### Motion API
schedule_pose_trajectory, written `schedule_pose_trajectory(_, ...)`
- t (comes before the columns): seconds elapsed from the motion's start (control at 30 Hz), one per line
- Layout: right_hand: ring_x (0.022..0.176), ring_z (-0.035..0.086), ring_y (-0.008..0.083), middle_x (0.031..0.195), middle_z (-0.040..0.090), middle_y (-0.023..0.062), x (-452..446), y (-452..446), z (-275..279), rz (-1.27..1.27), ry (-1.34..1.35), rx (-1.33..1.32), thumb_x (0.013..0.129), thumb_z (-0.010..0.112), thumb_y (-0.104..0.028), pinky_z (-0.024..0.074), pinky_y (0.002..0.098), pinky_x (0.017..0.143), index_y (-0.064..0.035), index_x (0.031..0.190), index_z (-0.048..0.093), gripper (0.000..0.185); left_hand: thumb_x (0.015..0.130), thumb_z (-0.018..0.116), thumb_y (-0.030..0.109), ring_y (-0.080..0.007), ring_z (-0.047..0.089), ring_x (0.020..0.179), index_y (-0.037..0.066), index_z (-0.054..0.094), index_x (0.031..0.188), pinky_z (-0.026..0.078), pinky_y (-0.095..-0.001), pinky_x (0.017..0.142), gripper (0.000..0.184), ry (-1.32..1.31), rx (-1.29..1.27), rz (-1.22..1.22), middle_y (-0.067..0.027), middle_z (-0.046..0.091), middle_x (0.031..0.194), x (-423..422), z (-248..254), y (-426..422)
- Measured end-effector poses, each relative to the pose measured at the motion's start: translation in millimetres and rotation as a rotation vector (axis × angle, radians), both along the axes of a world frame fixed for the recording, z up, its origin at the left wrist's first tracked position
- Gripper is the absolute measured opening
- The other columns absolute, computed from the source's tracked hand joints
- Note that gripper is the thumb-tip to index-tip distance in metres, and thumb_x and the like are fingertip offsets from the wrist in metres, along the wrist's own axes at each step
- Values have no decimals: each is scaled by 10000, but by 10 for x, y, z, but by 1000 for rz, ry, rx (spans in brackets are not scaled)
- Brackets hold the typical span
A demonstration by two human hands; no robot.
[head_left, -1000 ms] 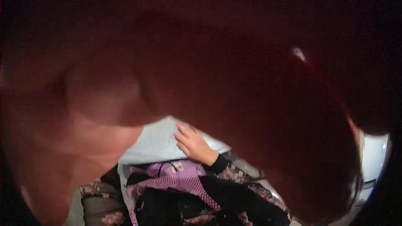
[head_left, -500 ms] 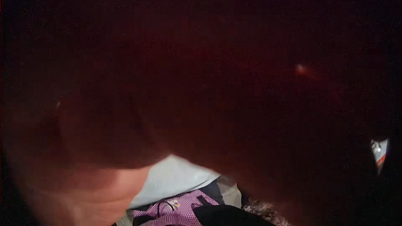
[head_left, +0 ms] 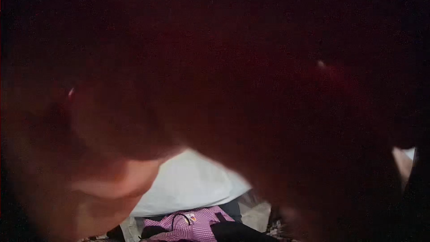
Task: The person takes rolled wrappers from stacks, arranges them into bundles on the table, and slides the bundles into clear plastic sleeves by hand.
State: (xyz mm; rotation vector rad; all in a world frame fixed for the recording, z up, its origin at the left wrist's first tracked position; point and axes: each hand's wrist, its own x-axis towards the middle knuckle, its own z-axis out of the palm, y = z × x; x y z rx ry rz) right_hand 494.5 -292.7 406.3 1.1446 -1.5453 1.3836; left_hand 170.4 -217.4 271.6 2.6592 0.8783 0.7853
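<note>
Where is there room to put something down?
The white surface looks bare between the big close-up hand and the pink checked cloth. It's crowded below, where that cloth meets black fabric. The hand hides most of the rest.

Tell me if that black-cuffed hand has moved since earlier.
Yes, it has left the visible part of the white surface; which way, I cannot tell.

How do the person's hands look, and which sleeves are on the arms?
One hand shows, blurred and partly dark, with rounded outlines; I see no glove or ring on it. I cannot tell if it is left or right. No sleeve is clear; the purple checked cloth and black cloth may be body wear.
</note>
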Motion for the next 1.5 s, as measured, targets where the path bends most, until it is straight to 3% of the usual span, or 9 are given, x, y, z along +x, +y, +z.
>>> schedule_pose_trajectory(0.4,886,629,374,926,664,279,215,-211,-31,232,83,-36,870,529,93,495,512,869,86,922,710,188,956,614,306,-236,627,1067,-48,462,1386,488,-361,922,578,35,-8,84,-180,628,1226,-178,14,-234)
schedule_pose_trajectory(0.53,911,616,329,953,664,222,249,-244,-69,384,305,127,837,539,39,490,406,850,53,954,694,194,955,613,306,-241,629,1062,-49,467,1381,489,-364,920,573,36,-6,103,-184,628,1222,-192,11,-296)
schedule_pose_trajectory(0.57,936,611,320,1006,658,203,318,-302,-97,615,39,110,852,536,11,476,409,867,46,1026,669,222,955,613,306,-243,629,1061,-49,468,1379,489,-365,919,572,37,-5,105,-185,629,1222,-195,12,-318)
schedule_pose_trajectory(0.8,901,634,314,976,678,181,255,424,-598,-104,-47,46,895,570,-94,463,436,888,41,984,673,192,953,611,305,-252,632,1053,-52,477,1370,491,-369,915,565,48,27,92,-191,630,1216,-213,-7,-364)
schedule_pose_trajectory(1.1,857,663,306,938,704,153,59,1069,-1546,-458,-277,24,949,615,-229,446,471,916,35,931,678,273,950,609,304,-264,636,1043,-54,489,1357,493,-376,909,555,119,47,-55,-200,631,1208,-384,281,-175)
schedule_pose_trajectory(1.2,842,673,303,925,713,144,427,601,-1977,-586,-400,-62,967,629,-275,441,483,925,33,913,680,316,949,608,303,-268,637,1040,-55,493,1353,493,-378,907,552,161,40,-126,-203,631,1205,18,420,-670)
schedule_pose_trajectory(1.27,845,676,274,952,714,121,368,648,-2222,-714,-643,-184,953,640,-204,478,405,904,42,984,680,251,949,608,303,-271,638,1037,-56,495,1350,494,-379,906,550,179,19,-160,-205,632,1204,6,564,-644)
schedule_pose_trajectory(1.37,914,654,210,971,695,122,216,552,-2682,-653,-1091,-523,948,627,-174,514,336,822,52,993,668,233,948,607,302,-275,639,1034,-57,499,1346,494,-381,904,547,192,4,-239,-208,632,1201,-18,633,-529)
schedule_pose_trajectory(1.5,926,648,145,1015,704,89,-90,399,-3234,-528,-1175,-623,968,619,-152,527,307,820,26,1097,657,224,947,606,302,-280,641,1029,-58,504,1341,495,-384,902,543,180,-33,-315,-212,633,1198,-44,683,-318)
